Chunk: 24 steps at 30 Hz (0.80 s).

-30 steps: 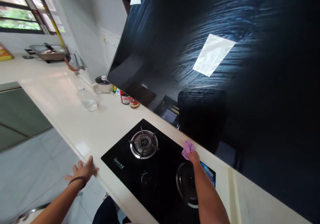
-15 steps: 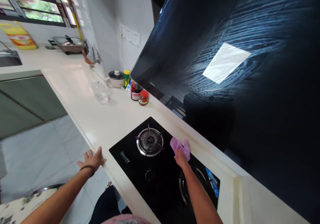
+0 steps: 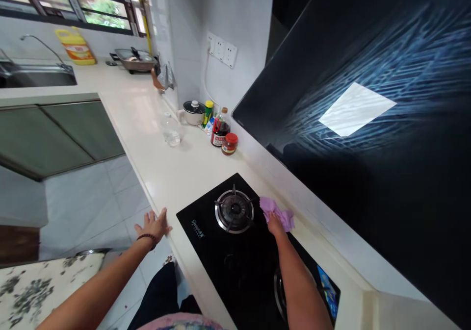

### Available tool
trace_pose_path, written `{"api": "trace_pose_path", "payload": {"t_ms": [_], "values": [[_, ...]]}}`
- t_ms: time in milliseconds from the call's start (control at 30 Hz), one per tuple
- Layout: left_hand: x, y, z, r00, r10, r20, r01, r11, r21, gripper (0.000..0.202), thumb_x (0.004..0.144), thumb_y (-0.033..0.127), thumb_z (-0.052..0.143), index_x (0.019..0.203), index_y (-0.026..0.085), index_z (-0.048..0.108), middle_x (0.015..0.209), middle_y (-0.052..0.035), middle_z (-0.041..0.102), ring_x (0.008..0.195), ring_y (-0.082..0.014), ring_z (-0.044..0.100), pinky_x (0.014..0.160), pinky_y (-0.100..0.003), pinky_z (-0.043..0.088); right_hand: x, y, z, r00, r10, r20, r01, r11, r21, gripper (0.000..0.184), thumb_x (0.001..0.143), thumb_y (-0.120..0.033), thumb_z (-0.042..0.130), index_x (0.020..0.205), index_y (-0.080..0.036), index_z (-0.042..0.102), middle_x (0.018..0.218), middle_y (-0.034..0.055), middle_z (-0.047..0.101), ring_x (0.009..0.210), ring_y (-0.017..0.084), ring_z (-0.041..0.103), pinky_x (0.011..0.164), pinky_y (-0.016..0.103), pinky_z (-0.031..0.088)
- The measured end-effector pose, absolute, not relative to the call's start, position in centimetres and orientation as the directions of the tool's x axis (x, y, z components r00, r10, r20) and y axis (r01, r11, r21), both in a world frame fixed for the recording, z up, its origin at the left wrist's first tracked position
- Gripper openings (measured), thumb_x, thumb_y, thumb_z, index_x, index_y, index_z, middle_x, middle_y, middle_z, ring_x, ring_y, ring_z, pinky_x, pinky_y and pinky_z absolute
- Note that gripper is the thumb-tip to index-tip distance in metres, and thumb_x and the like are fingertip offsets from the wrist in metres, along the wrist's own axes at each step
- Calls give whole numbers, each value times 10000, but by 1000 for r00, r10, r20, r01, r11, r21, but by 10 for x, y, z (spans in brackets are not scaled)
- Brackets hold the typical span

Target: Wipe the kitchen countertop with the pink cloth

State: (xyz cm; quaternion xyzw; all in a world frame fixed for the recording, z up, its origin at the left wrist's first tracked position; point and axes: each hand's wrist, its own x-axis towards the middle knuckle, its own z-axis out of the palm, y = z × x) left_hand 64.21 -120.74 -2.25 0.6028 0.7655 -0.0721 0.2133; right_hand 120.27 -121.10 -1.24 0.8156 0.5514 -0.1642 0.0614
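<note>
My right hand (image 3: pixel 274 220) presses a crumpled purple cloth (image 3: pixel 276 210) onto the black glass gas hob (image 3: pixel 228 261), just right of the far burner (image 3: pixel 234 211). The fingers are closed over the cloth. A second burner (image 3: pixel 280 291) lies nearer, mostly hidden behind my right forearm. My left hand (image 3: pixel 152 224) rests with fingers spread on the front edge of the cream countertop (image 3: pixel 172 173), left of the hob; a dark band circles its wrist.
Further along the counter stand a red-lidded jar (image 3: pixel 229 143), a dark sauce bottle (image 3: pixel 220 130), a small lidded pot (image 3: pixel 193 112) and a clear plastic bottle (image 3: pixel 171 131). A large dark slanted hood panel (image 3: pixel 368 139) overhangs the hob. A sink (image 3: pixel 35 75) and yellow oil jug (image 3: pixel 75 48) sit far left.
My right hand has slid the purple cloth leftward along the hob's back edge toward the far burner. The view has swung left and up. My left hand stays on the counter edge.
</note>
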Motion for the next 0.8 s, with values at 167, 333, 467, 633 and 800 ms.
{"api": "trace_pose_path", "payload": {"t_ms": [167,333,467,633,800], "values": [[641,-1207,-24,-175,886,-430,951,265,159,796,987,497,556,1711,315,278,1786,-248,210,1663,-436,151,1199,-743,268,1177,-1236,-7,367,875,-314,909,-409,-77,800,822,-65,443,1621,-90,465,1682,185,447,1582,320,396,1297,453,314],[641,-1206,-30,-170,885,-433,950,265,168,829,969,516,589,1710,303,284,1785,-272,192,1658,-458,154,1200,-757,247,1121,-1336,-24,319,891,-323,923,-369,-105,716,792,-71,486,1474,-190,669,1589,108,585,1497,312,518,1255,417,403],[643,-1205,-32,-174,884,-435,953,263,152,794,995,466,561,1714,295,274,1782,-278,197,1661,-450,152,1199,-753,251,1092,-1400,-40,253,945,-209,868,-317,-382,514,779,-150,545,1192,-293,817,1333,76,738,1313,313,654,1146,434,513],[644,-1205,-28,-176,880,-441,954,263,146,782,997,419,561,1714,277,283,1783,-278,192,1663,-451,145,1216,-751,233,1106,-1367,-20,370,901,-225,843,-427,-328,342,779,-196,555,1011,-210,806,1070,103,754,1067,293,718,996,389,563],[645,-1206,-24,-177,874,-453,956,263,133,800,989,436,592,1712,279,286,1781,-285,189,1666,-447,134,1221,-739,234,1159,-1275,4,498,849,-178,808,-528,-260,487,882,-302,487,1235,-99,755,1156,193,728,1111,319,706,970,394,542]]}}
